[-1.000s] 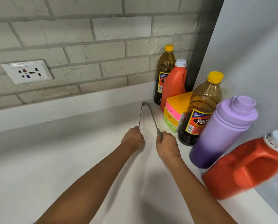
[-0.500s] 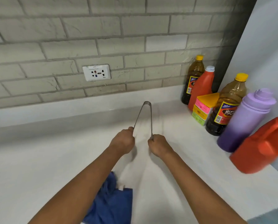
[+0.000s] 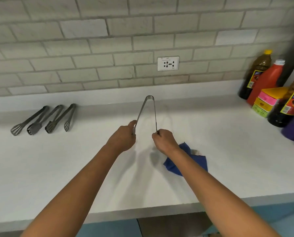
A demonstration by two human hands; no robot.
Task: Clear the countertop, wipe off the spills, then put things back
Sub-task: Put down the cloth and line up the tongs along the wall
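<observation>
metal tongs [image 3: 147,113] at frame centre, held above the white countertop [image 3: 57,165], hinge end pointing up toward the wall, arms spread into a v. left hand [image 3: 124,136] has fingers curled round the tip of the left arm, right hand [image 3: 165,140] curled round the tip of the right arm. so the tongs extend up and away from both fists, hands apart. blue cloth [image 3: 175,165] lies crumpled on the counter lower right of centre, partly under the right forearm. three more tongs [image 3: 43,119] lie side by side at left of frame near the backsplash. wall socket [image 3: 168,63] upper centre. bottles and a stack of coloured boxes [image 3: 267,103] cluster at the right edge, blurred.
</observation>
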